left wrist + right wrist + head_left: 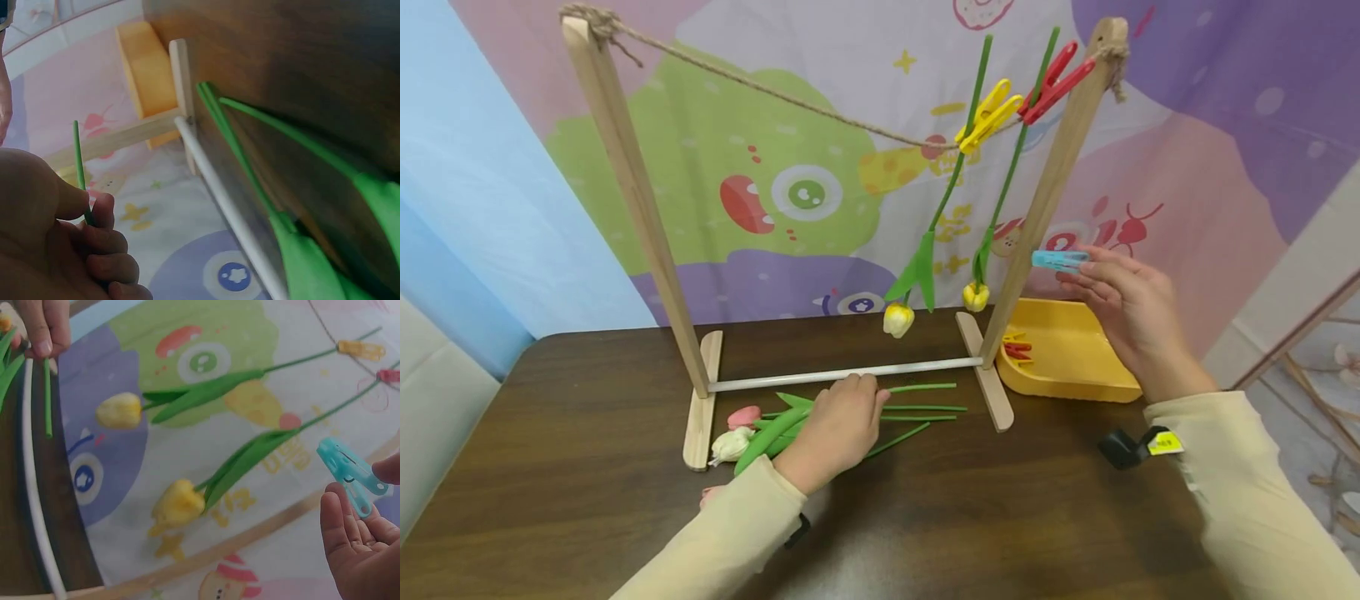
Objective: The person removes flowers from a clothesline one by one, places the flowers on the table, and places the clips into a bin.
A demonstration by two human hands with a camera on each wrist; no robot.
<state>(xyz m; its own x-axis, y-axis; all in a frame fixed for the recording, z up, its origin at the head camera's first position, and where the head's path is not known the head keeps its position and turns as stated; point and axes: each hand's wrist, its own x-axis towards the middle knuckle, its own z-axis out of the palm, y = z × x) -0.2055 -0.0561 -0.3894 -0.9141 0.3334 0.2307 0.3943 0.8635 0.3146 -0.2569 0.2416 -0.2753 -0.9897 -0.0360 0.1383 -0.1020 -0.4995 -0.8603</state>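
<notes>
My left hand (pixel 842 421) is over the flowers lying on the table and pinches one green stem (pixel 79 156), as the left wrist view shows. Beneath and beside it lie a pink tulip (pixel 745 417), a white tulip (pixel 732 445) and several stems. My right hand (pixel 1131 312) holds a light blue clothespin (pixel 1060 260) between thumb and fingers, right of the frame's right post. Two yellow tulips (pixel 898 320) (pixel 975 297) hang head down from the rope (pixel 790 102), one under a yellow clothespin (pixel 988 117), the other under a red one (pixel 1054 85).
The wooden frame's left post (pixel 640 200) and right post (pixel 1052 192) stand on feet joined by a white rod (pixel 850 374). Behind the right foot sits a yellow tray (pixel 1067 387) with red and yellow clothespins. A patterned cloth (pixel 820 275) hangs behind the table (pixel 1000 517).
</notes>
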